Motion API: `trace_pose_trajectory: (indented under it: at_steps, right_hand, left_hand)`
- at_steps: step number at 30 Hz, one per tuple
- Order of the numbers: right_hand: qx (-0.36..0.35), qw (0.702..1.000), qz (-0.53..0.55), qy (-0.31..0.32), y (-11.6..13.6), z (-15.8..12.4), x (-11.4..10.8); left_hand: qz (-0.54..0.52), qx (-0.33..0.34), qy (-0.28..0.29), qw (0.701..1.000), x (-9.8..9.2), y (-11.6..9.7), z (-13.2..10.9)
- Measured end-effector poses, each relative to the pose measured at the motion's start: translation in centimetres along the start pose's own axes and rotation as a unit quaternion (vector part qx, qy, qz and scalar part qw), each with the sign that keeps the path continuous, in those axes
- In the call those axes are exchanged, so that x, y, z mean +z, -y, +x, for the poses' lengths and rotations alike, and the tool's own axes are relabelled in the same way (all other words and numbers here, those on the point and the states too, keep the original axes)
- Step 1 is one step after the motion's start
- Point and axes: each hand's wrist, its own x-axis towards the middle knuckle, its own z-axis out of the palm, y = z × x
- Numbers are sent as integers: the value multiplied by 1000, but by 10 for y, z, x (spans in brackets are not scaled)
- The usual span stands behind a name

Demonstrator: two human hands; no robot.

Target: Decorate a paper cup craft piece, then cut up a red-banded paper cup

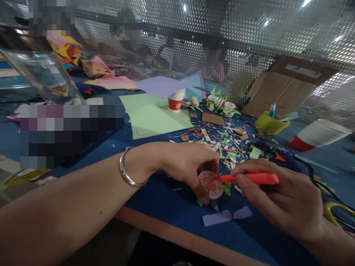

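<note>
My left hand (191, 162), with a silver bangle at its wrist, is closed around a small cut paper cup base (208, 187). Its round white face is turned up and carries a red grid of crossing lines. Green and purple paper bits show around its edge. In my right hand (285, 199) is a red marker pen (253, 178), pinched between thumb and fingers, its tip at the upper right of the white face. Two purple paper scraps (217, 218) lie just below on the blue table (172, 205).
Behind my hands are many paper shreds (227, 144), green sheets (158, 118) and a small paper cup (175, 101). Stacked cups (321, 135), a yellow holder (271, 122) and yellow-handled scissors (331, 214) are at right. A glass container (44, 74) stands left; a cardboard box (280, 87) leans behind.
</note>
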Motion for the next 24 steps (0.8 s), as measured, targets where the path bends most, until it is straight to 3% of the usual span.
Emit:
trace_pose_trajectory:
  at_steps: [10,19,24]
  right_hand:
    - [51,999,7,-16,0,-1,3]
    - [71,997,2,-32,3,-4,-2]
    - [52,998,16,-21,4,-3,-3]
  left_hand:
    - [-8,19,1,1000,1,1,1]
    - [-25,-9,10,1000,0,-1,-2]
    - [-20,-15,13,1000,-1,-3,-2]
